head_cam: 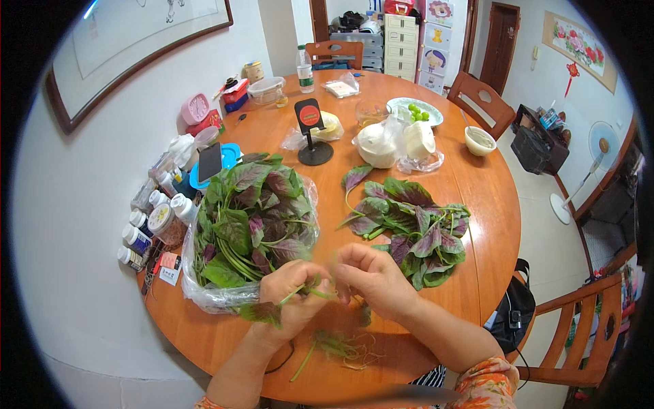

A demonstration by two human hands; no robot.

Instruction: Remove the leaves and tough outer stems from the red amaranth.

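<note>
My left hand [294, 294] grips a red amaranth sprig [263, 312], its green stem across the fingers and its leaf hanging below the knuckles. My right hand [378, 281] is close beside it with thumb and fingers brought together. Motion blur hides whether anything is pinched there. Left of my hands stands a clear plastic bag [217, 301] full of leafy amaranth [250, 220]. A looser pile of amaranth [419, 230] lies beyond my right hand. Below my hands are stem scraps and stringy fibres [340, 347] on the wooden table [409, 347].
A black phone stand [314, 153], white peeled vegetables in plastic [378, 144] and a bowl with a spoon [480, 141] stand farther back. Pill bottles [135, 237] and a jar [166, 225] line the left edge. A wooden chair [577, 327] and black bag [513, 307] are at right.
</note>
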